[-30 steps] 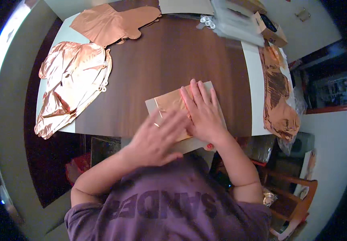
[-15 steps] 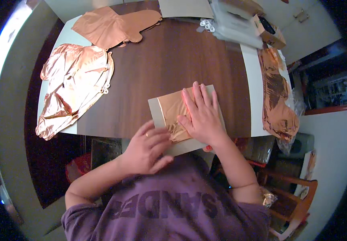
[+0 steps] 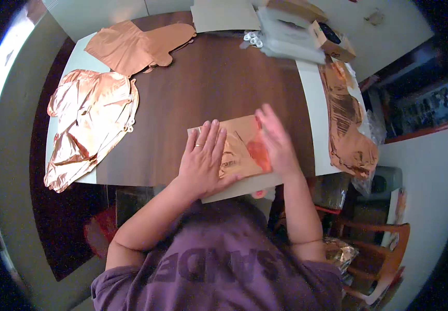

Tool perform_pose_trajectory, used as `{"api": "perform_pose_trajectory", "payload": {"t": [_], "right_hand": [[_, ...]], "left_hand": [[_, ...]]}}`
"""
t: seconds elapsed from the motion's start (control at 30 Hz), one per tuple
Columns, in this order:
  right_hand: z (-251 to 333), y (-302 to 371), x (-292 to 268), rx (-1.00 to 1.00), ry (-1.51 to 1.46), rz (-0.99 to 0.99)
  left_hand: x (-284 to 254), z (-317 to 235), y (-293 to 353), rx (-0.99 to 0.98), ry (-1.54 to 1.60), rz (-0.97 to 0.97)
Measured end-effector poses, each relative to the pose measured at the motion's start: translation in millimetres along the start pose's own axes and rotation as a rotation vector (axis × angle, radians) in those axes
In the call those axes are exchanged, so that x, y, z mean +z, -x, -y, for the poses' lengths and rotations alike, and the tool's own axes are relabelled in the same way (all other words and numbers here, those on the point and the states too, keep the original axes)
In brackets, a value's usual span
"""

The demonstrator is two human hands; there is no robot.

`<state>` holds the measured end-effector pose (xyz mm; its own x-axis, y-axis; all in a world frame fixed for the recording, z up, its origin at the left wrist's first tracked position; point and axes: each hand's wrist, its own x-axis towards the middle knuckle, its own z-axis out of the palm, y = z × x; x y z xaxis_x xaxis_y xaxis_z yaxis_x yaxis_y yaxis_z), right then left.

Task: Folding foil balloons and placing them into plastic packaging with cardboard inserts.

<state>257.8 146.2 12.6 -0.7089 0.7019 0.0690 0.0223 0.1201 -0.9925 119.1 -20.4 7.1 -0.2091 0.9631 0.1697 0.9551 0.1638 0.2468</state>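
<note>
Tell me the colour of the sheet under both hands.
Shiny copper-orange foil sheet, lying on a pale grey card; head view.

Well off to the left of the hands lies a large crumpled copper foil balloon (image 3: 89, 129), spread over the table's left edge. Beyond it, up and left of the hands, a second flattened copper foil piece (image 3: 136, 44) rests on the brown tabletop (image 3: 203, 88). Straight ahead of the hands, at the far edge, sits a grey cardboard sheet (image 3: 224, 14); to its right lie clear plastic packets (image 3: 291, 36) and a small open cardboard box (image 3: 330, 40). Just right of the hands a long copper foil strip (image 3: 348, 124) hangs over the table's pale edge. Lower right stands a wooden chair (image 3: 384, 249)
</note>
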Motion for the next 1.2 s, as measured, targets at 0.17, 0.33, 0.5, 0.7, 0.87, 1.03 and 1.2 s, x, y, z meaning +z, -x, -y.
{"api": "perform_pose_trajectory", "payload": {"t": [0.17, 0.33, 0.5, 0.7, 0.87, 1.03, 1.2], "right_hand": [[24, 62, -58, 0.127, 0.572, -0.233], [-4, 131, -52, 0.425, 0.291, 0.054], [-1, 134, -13, 0.536, -0.253, -0.033], [47, 143, -125, 0.598, 0.105, 0.128], [94, 133, -207, 0.387, 0.383, -0.208], [23, 52, -171, 0.319, 0.389, -0.355], [23, 15, -71, 0.496, 0.648, 0.304]], "left_hand": [[-25, 16, -2, 0.070, 0.137, 0.139], [-35, 21, -11, 0.241, 0.165, 0.264], [-46, 25, -19, 0.283, 0.170, 0.303], [-42, 35, -21, 0.341, 0.194, 0.261], [-34, 36, -15, 0.345, 0.207, 0.222], [-33, 33, -11, 0.324, 0.206, 0.212], [-32, 36, -8, 0.293, 0.232, 0.163]]}}
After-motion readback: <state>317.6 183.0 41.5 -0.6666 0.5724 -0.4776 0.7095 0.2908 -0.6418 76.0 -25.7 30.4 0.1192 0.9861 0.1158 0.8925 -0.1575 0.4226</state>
